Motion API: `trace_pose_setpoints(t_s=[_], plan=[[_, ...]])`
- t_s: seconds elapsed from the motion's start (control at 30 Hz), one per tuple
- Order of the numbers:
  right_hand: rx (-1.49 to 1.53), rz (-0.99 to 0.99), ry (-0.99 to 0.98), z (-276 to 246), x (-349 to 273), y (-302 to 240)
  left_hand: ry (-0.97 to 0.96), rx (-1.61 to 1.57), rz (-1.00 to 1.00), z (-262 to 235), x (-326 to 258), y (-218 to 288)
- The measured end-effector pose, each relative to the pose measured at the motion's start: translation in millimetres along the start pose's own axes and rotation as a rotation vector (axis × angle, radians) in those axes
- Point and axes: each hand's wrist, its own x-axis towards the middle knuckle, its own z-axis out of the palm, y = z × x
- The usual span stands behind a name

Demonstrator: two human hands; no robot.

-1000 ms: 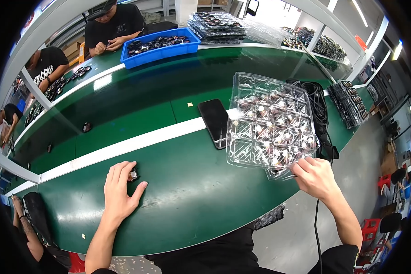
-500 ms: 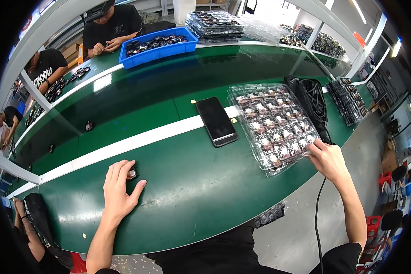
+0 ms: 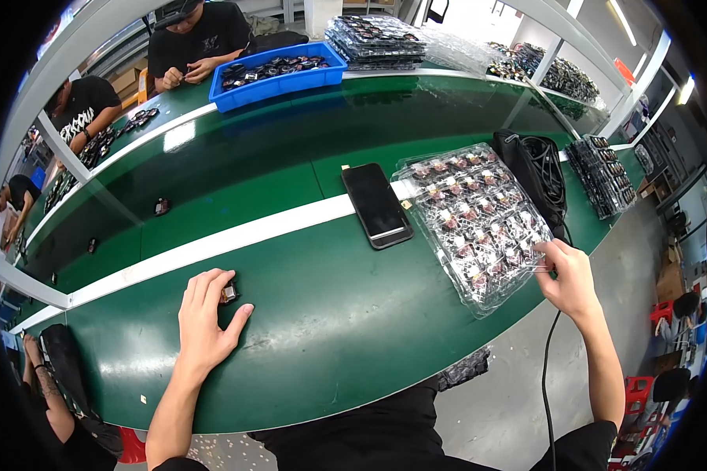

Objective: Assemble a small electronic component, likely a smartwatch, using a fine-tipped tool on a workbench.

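My left hand (image 3: 209, 320) rests on the green bench, its fingers stretched out and the thumb spread apart. Beside its fingertips, on the thumb side, sits a small dark component (image 3: 228, 293) with a silvery metal part, half covered by the fingers. My right hand (image 3: 567, 276) pinches the right edge of a clear plastic blister tray (image 3: 479, 302). Rows of small components with white and reddish-brown parts fill the pockets of this tray. Its near corner lies close to the front edge of the bench.
A black phone (image 3: 377, 206) lies left of the tray, and a black pouch with cable (image 3: 536, 177) behind it. Beyond the white rail, loose components (image 3: 162, 206) lie on a green strip. Across stand a blue bin (image 3: 279, 82) and stacked trays (image 3: 375, 43); people work there.
The blister tray's near corner has shifted slightly toward me and to the right, with my right hand still at its edge. My left hand stays beside the component. The view has shifted a little.
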Motion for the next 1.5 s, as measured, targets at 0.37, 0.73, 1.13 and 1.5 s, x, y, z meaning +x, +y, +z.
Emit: trace_pose_setpoints(t_s=[0.37,0.73,1.13,1.5], plan=[[0.269,0.052,0.044,64.1,110.4,-102.7,-0.002,-0.016,-0.044,1.1,-6.3,-0.6],[0.241,0.19,-0.054,64.5,127.2,-98.6,0.001,-0.013,-0.009,-4.5,-3.9,-2.4],[0.608,0.324,-0.047,22.6,116.7,-65.1,-0.014,-0.035,-0.013,-1.5,-5.3,-3.5],[0.534,1.024,0.689,33.2,-192.0,26.3,-0.042,-0.055,-0.05,-2.6,-5.9,-4.9]])
